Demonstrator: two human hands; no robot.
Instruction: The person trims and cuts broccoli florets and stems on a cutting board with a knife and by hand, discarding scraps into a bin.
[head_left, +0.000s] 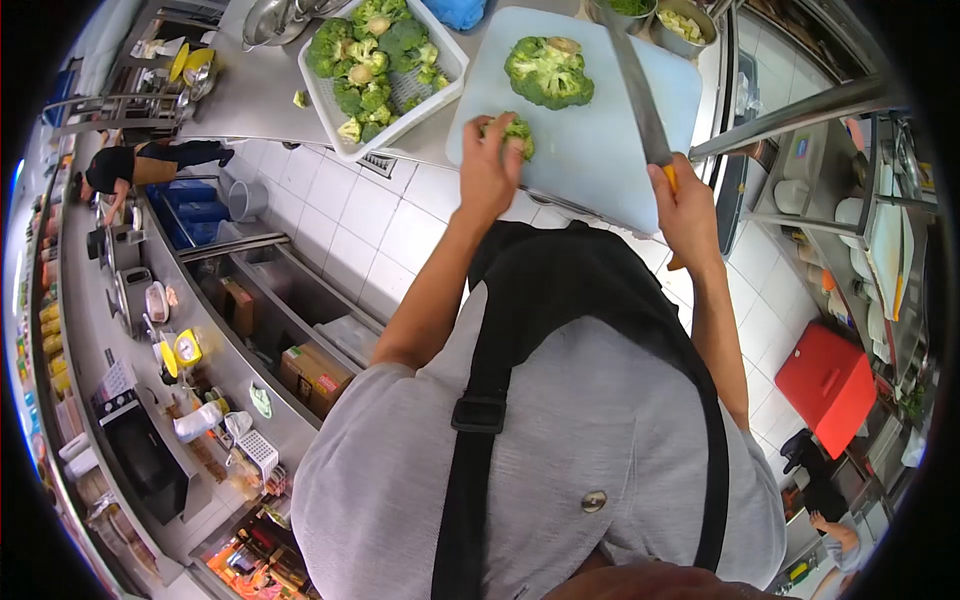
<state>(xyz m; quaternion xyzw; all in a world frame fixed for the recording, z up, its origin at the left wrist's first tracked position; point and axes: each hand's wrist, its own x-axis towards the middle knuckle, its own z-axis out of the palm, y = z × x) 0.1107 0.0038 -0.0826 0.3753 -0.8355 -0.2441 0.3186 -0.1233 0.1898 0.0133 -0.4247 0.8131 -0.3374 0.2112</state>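
My left hand [488,168] is at the near left edge of a pale blue cutting board [610,175], its fingers closed around a small broccoli floret [521,130] that they partly cover. My right hand [690,215] grips the yellow handle of a large knife [645,108] at the right side of the board. The long blade points away from me over the board, apart from the broccoli. Farther up the board lies a big piece of broccoli [548,75] with its cut stem showing. Left of the board, a white plastic basket [442,104] holds several broccoli florets.
Metal containers of chopped green [629,6] and pale pieces [682,26] stand beyond the board. Metal bowls [270,22] sit at the back left. A loose broccoli bit [300,98] lies beside the basket. Another person [125,168] stands at the left counter; a red bin [825,385] is at right.
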